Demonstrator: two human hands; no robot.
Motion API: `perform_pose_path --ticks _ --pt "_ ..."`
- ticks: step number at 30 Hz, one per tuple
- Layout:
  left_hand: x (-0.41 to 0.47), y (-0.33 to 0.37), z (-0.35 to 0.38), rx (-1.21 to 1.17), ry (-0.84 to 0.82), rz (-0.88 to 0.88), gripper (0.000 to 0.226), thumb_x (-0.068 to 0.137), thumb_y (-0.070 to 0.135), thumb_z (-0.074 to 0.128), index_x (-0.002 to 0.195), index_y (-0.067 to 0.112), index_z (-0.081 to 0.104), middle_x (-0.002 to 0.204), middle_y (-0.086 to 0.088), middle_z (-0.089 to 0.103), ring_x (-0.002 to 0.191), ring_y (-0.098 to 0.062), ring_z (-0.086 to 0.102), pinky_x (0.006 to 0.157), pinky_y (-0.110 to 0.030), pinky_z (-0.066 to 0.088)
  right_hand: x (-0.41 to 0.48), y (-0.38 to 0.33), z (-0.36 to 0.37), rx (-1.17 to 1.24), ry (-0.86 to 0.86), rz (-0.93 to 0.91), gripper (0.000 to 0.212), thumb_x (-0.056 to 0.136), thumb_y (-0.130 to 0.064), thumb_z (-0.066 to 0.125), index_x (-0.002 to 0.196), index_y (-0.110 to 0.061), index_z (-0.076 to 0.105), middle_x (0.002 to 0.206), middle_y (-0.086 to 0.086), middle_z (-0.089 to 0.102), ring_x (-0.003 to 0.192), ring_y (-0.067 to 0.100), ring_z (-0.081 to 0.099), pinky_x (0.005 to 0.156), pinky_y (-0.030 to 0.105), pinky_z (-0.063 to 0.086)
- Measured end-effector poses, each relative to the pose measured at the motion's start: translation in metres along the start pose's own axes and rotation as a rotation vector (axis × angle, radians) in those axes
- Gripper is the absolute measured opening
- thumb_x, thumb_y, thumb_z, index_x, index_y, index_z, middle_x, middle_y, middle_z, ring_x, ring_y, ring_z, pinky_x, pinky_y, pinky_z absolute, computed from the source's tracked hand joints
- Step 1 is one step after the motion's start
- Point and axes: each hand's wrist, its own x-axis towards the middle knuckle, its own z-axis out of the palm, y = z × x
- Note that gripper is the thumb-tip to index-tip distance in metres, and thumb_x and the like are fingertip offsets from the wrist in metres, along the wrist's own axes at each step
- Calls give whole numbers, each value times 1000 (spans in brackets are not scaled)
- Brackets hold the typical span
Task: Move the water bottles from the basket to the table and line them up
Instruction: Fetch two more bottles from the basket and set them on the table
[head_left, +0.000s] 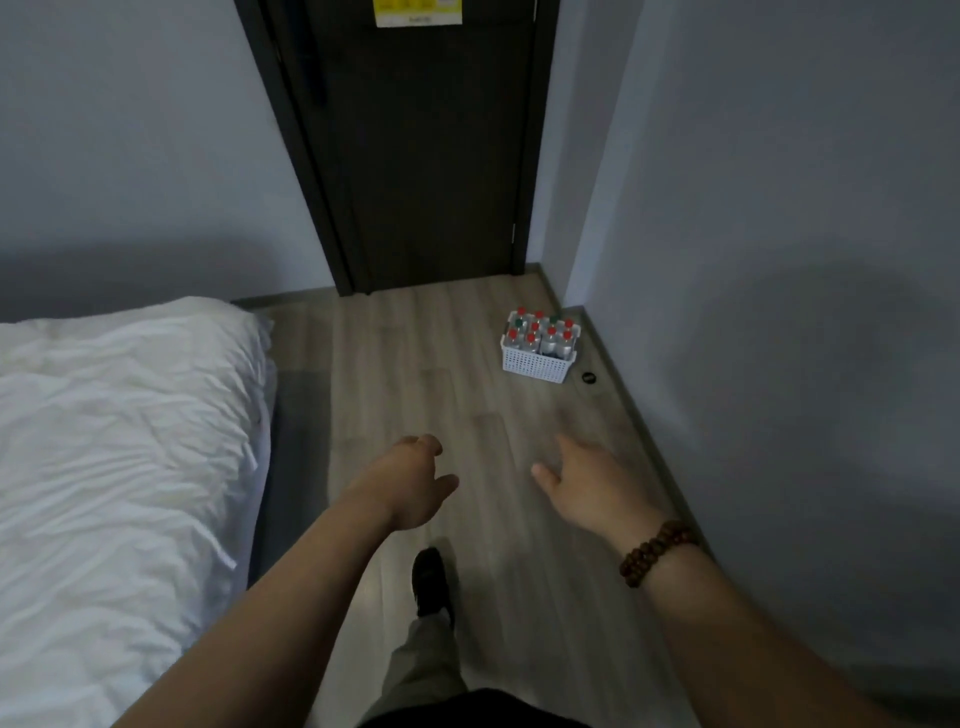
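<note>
A white slatted basket (535, 365) stands on the wooden floor by the right wall, near the corner beside the door. Several clear water bottles (543, 332) stand upright in it, most with red caps and two with green caps. My left hand (415, 480) and my right hand (587, 483) are stretched out over the floor, well short of the basket. Both hold nothing; the left hand's fingers hang loosely curled and the right hand's are spread. A brown bead bracelet (657, 551) is on my right wrist. No table is in view.
A bed with a white duvet (119, 441) fills the left side. A dark shut door (431, 145) stands ahead. A small dark round thing (588, 377) lies on the floor right of the basket. My shoe (430, 579) is on the floor between bed and wall.
</note>
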Motion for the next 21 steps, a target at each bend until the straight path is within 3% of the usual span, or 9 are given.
perform_pose_path --ticks 7,13,21 --pt "187 -6 -81 44 -49 91 58 101 45 57 149 15 44 146 -9 52 126 -25 57 103 -35 47 168 -26 -44 41 -2 86 53 98 -56 41 135 -20 51 123 4 66 103 23 64 90 43 55" --pt "312 2 -145 89 -90 156 59 100 46 58 149 15 45 148 -10 51 129 -26 56 104 -37 47 271 -45 -90 62 -13 143 50 103 -51 41 141 -20 47 120 3 66 98 19 63 86 37 55" --pt "485 28 -184 100 -144 158 59 99 46 59 148 16 45 144 -10 53 122 -25 60 101 -39 50 431 -23 -129 137 8 182 45 105 -47 46 142 -21 48 121 1 66 89 13 59 78 27 52"
